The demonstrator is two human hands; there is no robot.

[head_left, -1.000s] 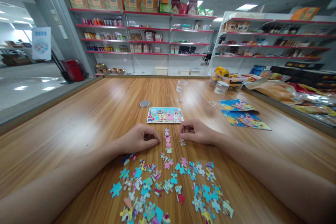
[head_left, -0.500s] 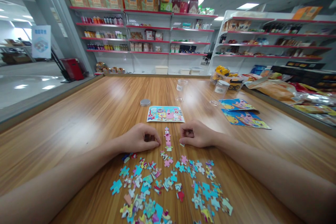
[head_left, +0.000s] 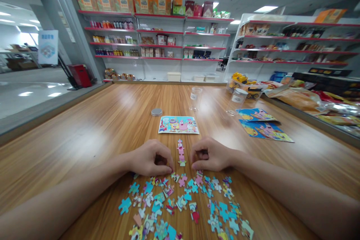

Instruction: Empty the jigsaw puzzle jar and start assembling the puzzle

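Between my two hands a narrow upright strip of joined jigsaw pieces (head_left: 181,153) lies flat, showing a pink figure with a greenish bottom. My left hand (head_left: 152,157) rests to its left, fingers curled and thumb against fingertip, right beside a small loose jigsaw piece (head_left: 174,177). On the other side my right hand (head_left: 210,154) is also closed, its fingertips down by the strip's lower end; whatever either hand pinches is hidden. A pink jigsaw piece (head_left: 199,180) lies just below my right hand. Beyond the strip is a printed picture card (head_left: 179,125) with cartoon figures.
Several loose jigsaw pieces (head_left: 157,204) spread over the near wooden table (head_left: 84,120). Further off are a silver lid (head_left: 156,112), an open clear jar (head_left: 195,99), a lidded jar (head_left: 237,102), and blue cartoon sheets (head_left: 266,130). A toy-filled tub (head_left: 243,84) stands at the back right.
Both hands have come slightly nearer to me, toward the loose pieces. The small piece that showed under my right fingertips is no longer visible there. The view has tipped slightly.
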